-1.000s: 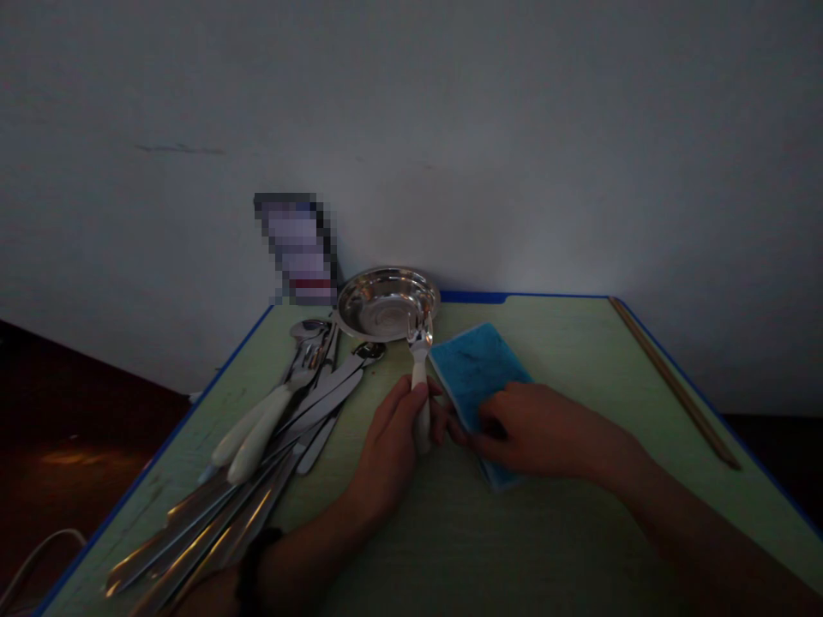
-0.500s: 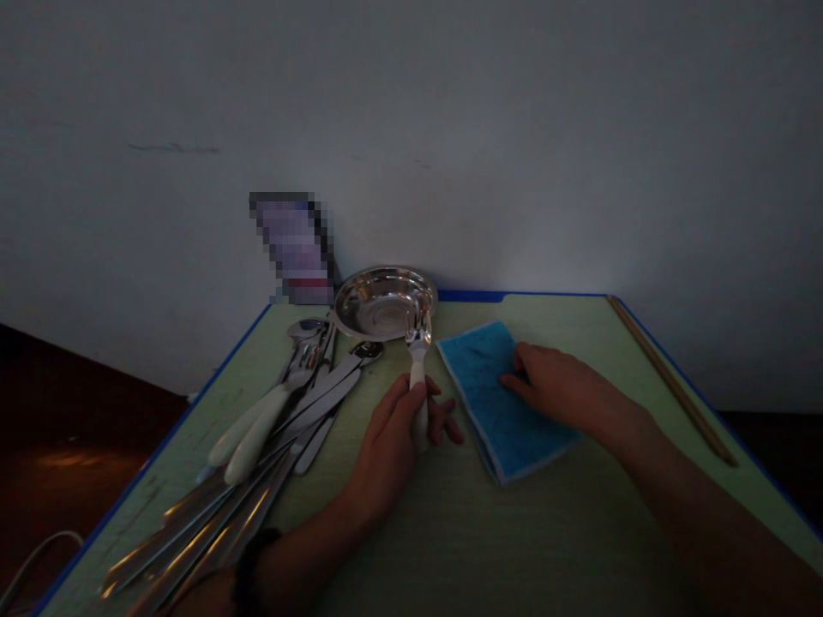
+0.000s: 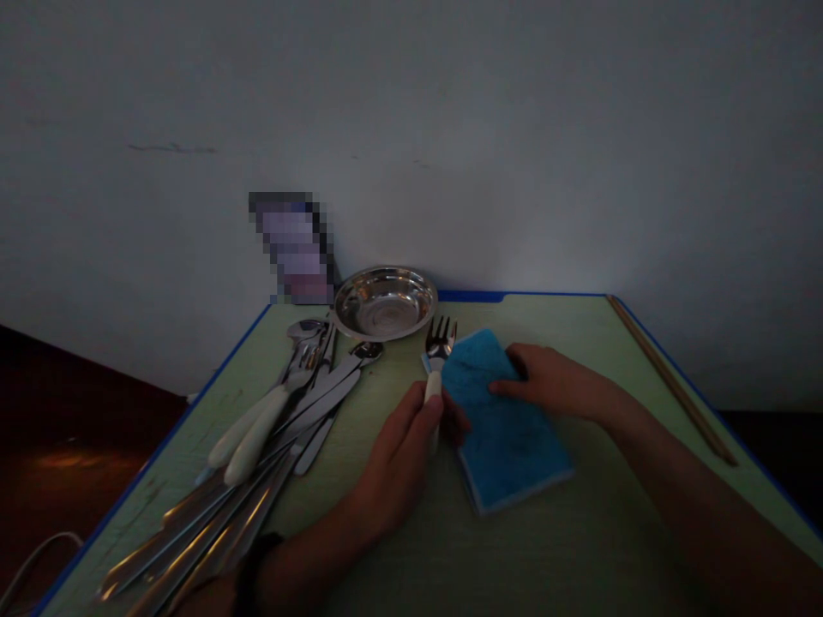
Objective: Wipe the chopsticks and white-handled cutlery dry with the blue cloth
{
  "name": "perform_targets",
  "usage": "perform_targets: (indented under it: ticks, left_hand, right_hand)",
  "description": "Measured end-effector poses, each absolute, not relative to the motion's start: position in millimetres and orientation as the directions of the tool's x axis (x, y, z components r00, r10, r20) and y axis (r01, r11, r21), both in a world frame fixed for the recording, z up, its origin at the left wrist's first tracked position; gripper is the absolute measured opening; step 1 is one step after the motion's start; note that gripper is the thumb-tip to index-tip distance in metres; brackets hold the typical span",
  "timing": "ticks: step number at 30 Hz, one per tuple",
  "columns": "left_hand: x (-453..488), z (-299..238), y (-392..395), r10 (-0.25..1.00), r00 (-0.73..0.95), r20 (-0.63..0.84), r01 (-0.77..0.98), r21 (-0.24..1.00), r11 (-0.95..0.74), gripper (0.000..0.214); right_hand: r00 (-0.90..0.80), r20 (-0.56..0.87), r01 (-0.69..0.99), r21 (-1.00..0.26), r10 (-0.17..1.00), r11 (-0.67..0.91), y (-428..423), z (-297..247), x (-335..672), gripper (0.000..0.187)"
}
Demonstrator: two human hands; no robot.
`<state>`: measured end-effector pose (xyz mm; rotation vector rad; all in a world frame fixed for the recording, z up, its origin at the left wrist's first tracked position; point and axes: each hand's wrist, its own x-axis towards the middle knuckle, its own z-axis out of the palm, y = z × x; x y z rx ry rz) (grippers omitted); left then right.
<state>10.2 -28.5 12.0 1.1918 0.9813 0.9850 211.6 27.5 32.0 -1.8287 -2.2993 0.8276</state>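
My left hand (image 3: pixel 402 450) is closed around the pale handle of a fork (image 3: pixel 434 386), whose metal tines point up and away from me. In my right hand (image 3: pixel 546 377) is a folded blue cloth (image 3: pixel 507 446) with a white edge, pinched between thumb and fingers near its upper right side. The cloth's left edge is right against the fork's head, and a bit of blue shows on the far side of the fork's neck. Some of my left fingers are hidden behind the handle and beside the cloth.
A heap of cutlery (image 3: pixel 257 480) with spoons, knives and white-handled forks lies on the left of the green table (image 3: pixel 617 531). At the back stand a shiny metal bowl (image 3: pixel 386 317) and a blurred-out upright device (image 3: pixel 296 248). Wooden chopsticks (image 3: pixel 672 381) lie along the right side.
The fork in my left hand has moved right and a little nearer to me. My right hand has brought the cloth left, up to the fork's head.
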Motion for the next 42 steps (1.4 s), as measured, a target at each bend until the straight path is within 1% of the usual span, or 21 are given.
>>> perform_targets:
  ticks: [2, 4, 5, 7, 9, 11, 14, 16, 18, 20, 21, 23, 24, 29, 32, 34, 36, 38, 42]
  left_hand:
    - [10, 12, -30, 0.950, 0.295, -0.101, 0.010, 0.995, 0.103, 0.028]
    - [10, 12, -31, 0.939, 0.315, -0.139, 0.077, 0.990, 0.120, 0.031]
    - [10, 12, -30, 0.936, 0.319, -0.150, 0.107, 0.987, 0.122, 0.032]
    - [11, 12, -29, 0.934, 0.324, -0.153, 0.137, 0.984, 0.114, 0.034]
    - [11, 12, -29, 0.927, 0.341, -0.154, 0.149, 0.983, 0.109, 0.035]
    - [11, 12, -29, 0.919, 0.364, -0.153, 0.149, 0.983, 0.104, 0.033]
    - [10, 13, -30, 0.914, 0.377, -0.148, 0.173, 0.981, 0.088, 0.026]
    - [10, 14, -31, 0.917, 0.375, -0.137, 0.216, 0.975, 0.057, 0.026]
    - [10, 15, -31, 0.918, 0.375, -0.125, 0.256, 0.966, 0.027, 0.028]
    - [10, 17, -31, 0.912, 0.391, -0.120, 0.281, 0.960, 0.006, 0.028]
    - [10, 18, -31, 0.908, 0.402, -0.119, 0.286, 0.958, -0.001, 0.028]
    - [10, 18, -31, 0.896, 0.430, -0.112, 0.285, 0.958, -0.017, 0.029]
    - [10, 18, -31, 0.890, 0.443, -0.106, 0.282, 0.959, -0.027, 0.029]
    - [10, 19, -33, 0.866, 0.487, -0.114, 0.297, 0.954, -0.042, 0.030]
    - [10, 18, -34, 0.845, 0.519, -0.130, 0.350, 0.934, -0.071, 0.032]
    - [9, 18, -34, 0.815, 0.563, -0.135, 0.388, 0.914, -0.117, 0.033]
    - [8, 19, -34, 0.781, 0.610, -0.133, 0.420, 0.890, -0.177, 0.034]
    - [7, 20, -34, 0.761, 0.640, -0.105, 0.439, 0.863, -0.250, 0.034]
    - [4, 25, -34, 0.729, 0.684, 0.027, 0.419, 0.804, -0.422, 0.028]
  right_hand:
    - [-0.355, -0.246, 0.809, -0.564, 0.902, 0.164, 30, 35, 214, 0.029]
    - [-0.366, -0.205, 0.721, -0.679, 0.908, 0.138, 30, 38, 216, 0.026]
    - [-0.353, -0.207, 0.669, -0.738, 0.912, 0.091, 30, 39, 217, 0.026]
    - [-0.332, -0.279, 0.548, -0.834, 0.901, -0.056, 30, 38, 218, 0.030]
    - [-0.314, -0.359, 0.423, -0.882, 0.879, -0.210, 30, 35, 218, 0.034]
    - [-0.295, -0.395, 0.311, -0.901, 0.870, -0.303, 31, 30, 216, 0.037]
    - [-0.284, -0.390, 0.120, -0.921, 0.876, -0.372, 31, 20, 213, 0.036]
    - [-0.309, -0.374, -0.029, -0.915, 0.874, -0.402, 28, 14, 212, 0.036]
    - [-0.369, -0.387, -0.159, -0.869, 0.845, -0.468, 22, 10, 211, 0.041]
    - [-0.428, -0.409, -0.251, -0.803, 0.806, -0.541, 12, 7, 208, 0.046]
    - [-0.449, -0.409, -0.284, -0.777, 0.794, -0.561, 6, 6, 206, 0.045]
    - [-0.464, -0.374, -0.334, -0.766, 0.803, -0.550, -7, 5, 200, 0.035]
    - [-0.451, -0.344, -0.350, -0.780, 0.824, -0.518, -13, 5, 197, 0.029]
    - [-0.370, -0.236, -0.353, -0.859, 0.899, -0.371, -29, 2, 189, 0.034]
    - [-0.338, -0.132, -0.355, -0.899, 0.932, -0.255, -28, -6, 188, 0.038]
    - [-0.309, -0.054, -0.353, -0.920, 0.950, -0.167, -26, -11, 187, 0.040]
    - [-0.294, -0.001, -0.337, -0.936, 0.956, -0.105, -26, -13, 186, 0.036]
    - [-0.302, 0.013, -0.314, -0.945, 0.953, -0.087, -26, -13, 184, 0.030]
    - [-0.295, -0.005, -0.266, -0.960, 0.956, -0.087, -27, -9, 183, 0.017]
